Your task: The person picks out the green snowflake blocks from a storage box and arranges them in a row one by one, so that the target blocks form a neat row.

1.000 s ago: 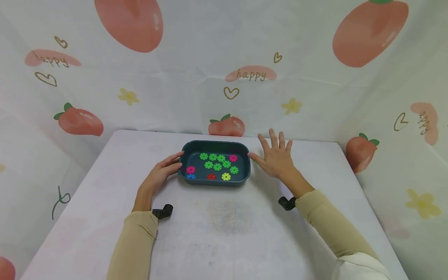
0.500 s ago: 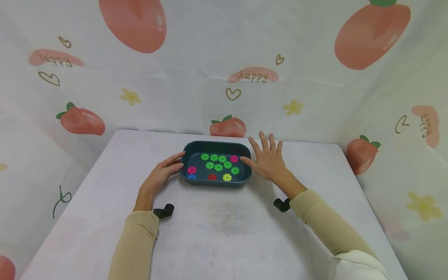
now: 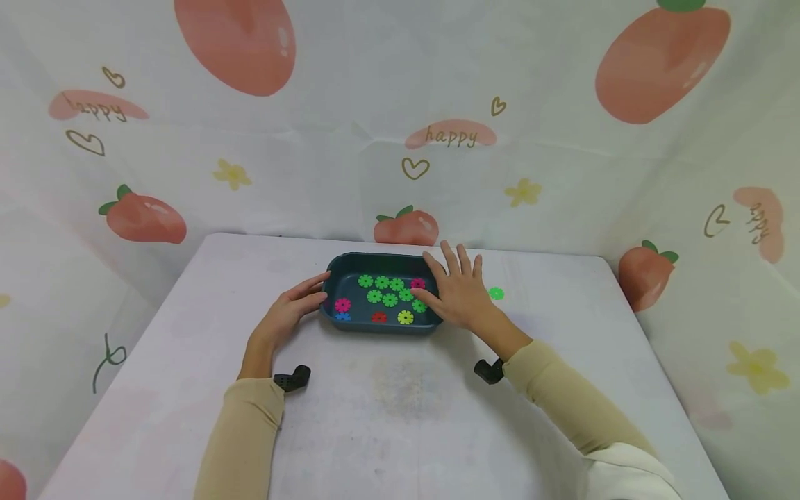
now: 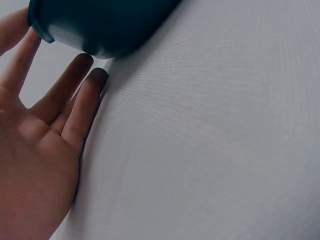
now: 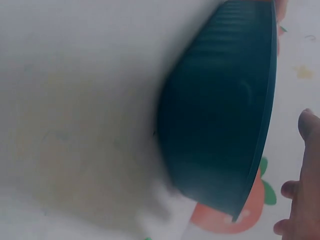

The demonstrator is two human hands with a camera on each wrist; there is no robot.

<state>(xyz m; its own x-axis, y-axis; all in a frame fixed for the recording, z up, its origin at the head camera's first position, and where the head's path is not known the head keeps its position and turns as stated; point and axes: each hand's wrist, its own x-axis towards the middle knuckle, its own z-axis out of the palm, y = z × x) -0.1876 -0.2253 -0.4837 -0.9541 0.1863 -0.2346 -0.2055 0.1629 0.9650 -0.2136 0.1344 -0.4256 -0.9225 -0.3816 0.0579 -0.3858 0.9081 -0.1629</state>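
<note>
A dark teal tray (image 3: 384, 328) stands on the table, with several small flower-shaped notched discs lying inside, most of them green (image 3: 382, 282). Others in it are pink (image 3: 342, 305), red (image 3: 379, 317), yellow (image 3: 405, 317) and blue (image 3: 342, 317). My left hand (image 3: 280, 321) is at the tray's left end, its fairly straight fingers touching the rim and outer wall. Over the right end my right hand (image 3: 464, 297) hovers with fingers spread, holding nothing. It partly covers that end and some discs. In the right wrist view its fingertips stay apart from the tray (image 5: 215, 110).
One green disc (image 3: 496, 293) lies on the white-covered table (image 3: 400, 430), right of my right hand. A patterned cloth backdrop (image 3: 350, 173) rises behind the table's far edge and along both sides.
My right hand has moved left from beside the tray to above its right end. A green disc on the table has come into sight behind it. The left hand stays at the rim.
</note>
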